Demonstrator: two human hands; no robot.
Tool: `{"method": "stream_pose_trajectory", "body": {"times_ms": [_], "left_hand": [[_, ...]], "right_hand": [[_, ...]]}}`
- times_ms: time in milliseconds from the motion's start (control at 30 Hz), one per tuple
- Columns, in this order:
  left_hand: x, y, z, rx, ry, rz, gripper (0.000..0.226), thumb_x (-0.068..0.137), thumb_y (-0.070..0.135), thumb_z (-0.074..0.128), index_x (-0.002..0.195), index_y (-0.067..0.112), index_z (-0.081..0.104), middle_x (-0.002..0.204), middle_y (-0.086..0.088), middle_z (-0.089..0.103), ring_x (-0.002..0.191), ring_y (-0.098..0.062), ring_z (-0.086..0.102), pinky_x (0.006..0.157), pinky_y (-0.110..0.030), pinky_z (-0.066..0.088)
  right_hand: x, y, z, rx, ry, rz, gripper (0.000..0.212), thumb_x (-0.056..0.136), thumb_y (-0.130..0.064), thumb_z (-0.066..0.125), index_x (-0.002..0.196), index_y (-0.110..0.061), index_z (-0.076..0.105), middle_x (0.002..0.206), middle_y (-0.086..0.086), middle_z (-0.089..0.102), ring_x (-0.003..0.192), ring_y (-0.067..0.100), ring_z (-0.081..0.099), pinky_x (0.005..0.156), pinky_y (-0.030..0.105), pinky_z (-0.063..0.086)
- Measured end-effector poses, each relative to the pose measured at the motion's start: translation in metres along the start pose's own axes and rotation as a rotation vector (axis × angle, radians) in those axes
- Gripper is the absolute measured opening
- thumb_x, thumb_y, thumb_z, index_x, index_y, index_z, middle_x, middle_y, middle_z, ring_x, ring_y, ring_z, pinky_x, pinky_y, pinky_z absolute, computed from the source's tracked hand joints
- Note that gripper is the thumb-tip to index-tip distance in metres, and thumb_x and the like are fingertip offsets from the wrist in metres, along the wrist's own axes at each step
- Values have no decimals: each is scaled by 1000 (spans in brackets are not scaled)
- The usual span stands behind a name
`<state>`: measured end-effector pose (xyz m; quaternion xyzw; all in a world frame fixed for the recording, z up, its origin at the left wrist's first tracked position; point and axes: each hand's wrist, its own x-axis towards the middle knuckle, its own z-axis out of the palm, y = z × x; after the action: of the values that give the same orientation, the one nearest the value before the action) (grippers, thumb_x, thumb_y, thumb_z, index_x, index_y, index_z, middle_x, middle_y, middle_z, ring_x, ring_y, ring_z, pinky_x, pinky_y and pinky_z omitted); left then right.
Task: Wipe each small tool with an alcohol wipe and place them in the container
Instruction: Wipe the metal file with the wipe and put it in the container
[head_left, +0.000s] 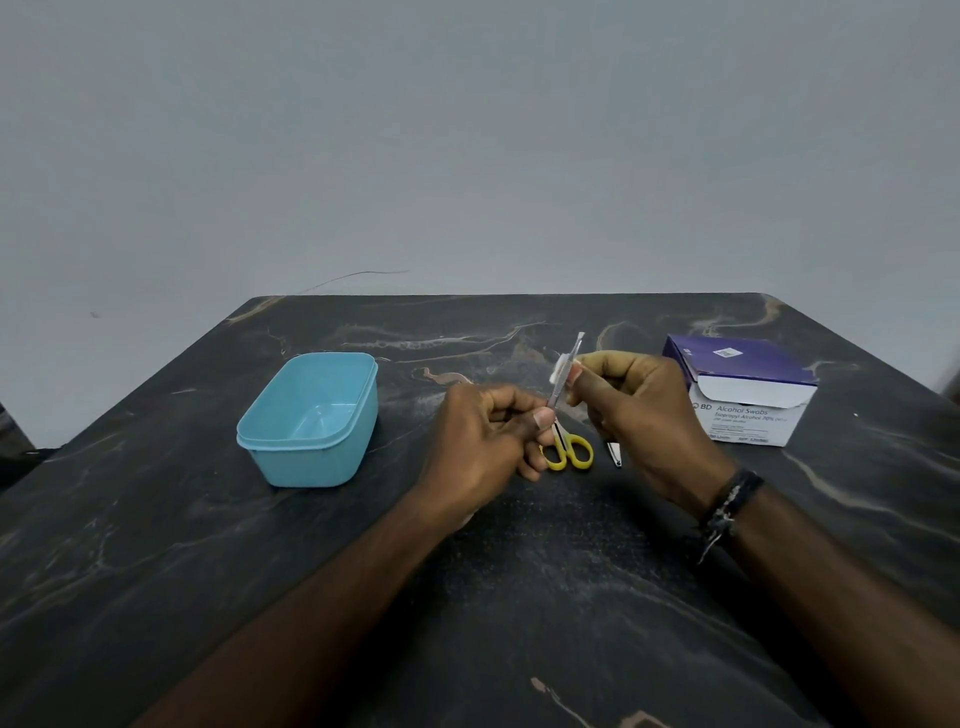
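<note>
Left hand (485, 441) pinches the lower end of a thin metal tool (565, 371), held up tilted above mid-tabletop. Right hand (636, 410) pinches a white alcohol wipe (560, 370) against its upper shaft. Blue container (311, 421) sits toward the left edge, swab box (748, 395) near the right edge; yellow scissors (569, 451) and a nail clipper (614, 453) lie between them under the hands.

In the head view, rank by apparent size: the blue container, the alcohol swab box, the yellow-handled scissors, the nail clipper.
1. Alcohol swab box and blue container: they look alike in size, so no ranking between them.
2. Yellow-handled scissors, partly hidden behind the left hand.
3. Nail clipper, smallest.
</note>
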<state>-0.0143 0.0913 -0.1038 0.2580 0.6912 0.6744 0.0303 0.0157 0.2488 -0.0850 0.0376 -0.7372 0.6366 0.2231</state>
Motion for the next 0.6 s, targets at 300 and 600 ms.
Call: {"method": "stream_pose_trajectory", "body": {"times_ms": [300, 600], "left_hand": [[-1, 1, 1, 20, -9, -11, 9, 92, 5, 62, 87, 1, 69, 67, -8, 67, 50, -18, 61, 46, -28, 53], [0, 3, 2, 39, 30, -64, 21, 100, 10, 49, 92, 11, 68, 66, -2, 56, 48, -11, 51, 43, -24, 46]], "right_hand": [[4, -1, -5, 80, 128, -20, 19, 92, -21, 65, 80, -8, 71, 63, 1, 62, 41, 7, 31, 41, 18, 26], [-3, -4, 5, 39, 42, 48, 25, 94, -18, 62, 72, -6, 63, 38, -13, 46, 35, 1, 26, 37, 16, 24]]}}
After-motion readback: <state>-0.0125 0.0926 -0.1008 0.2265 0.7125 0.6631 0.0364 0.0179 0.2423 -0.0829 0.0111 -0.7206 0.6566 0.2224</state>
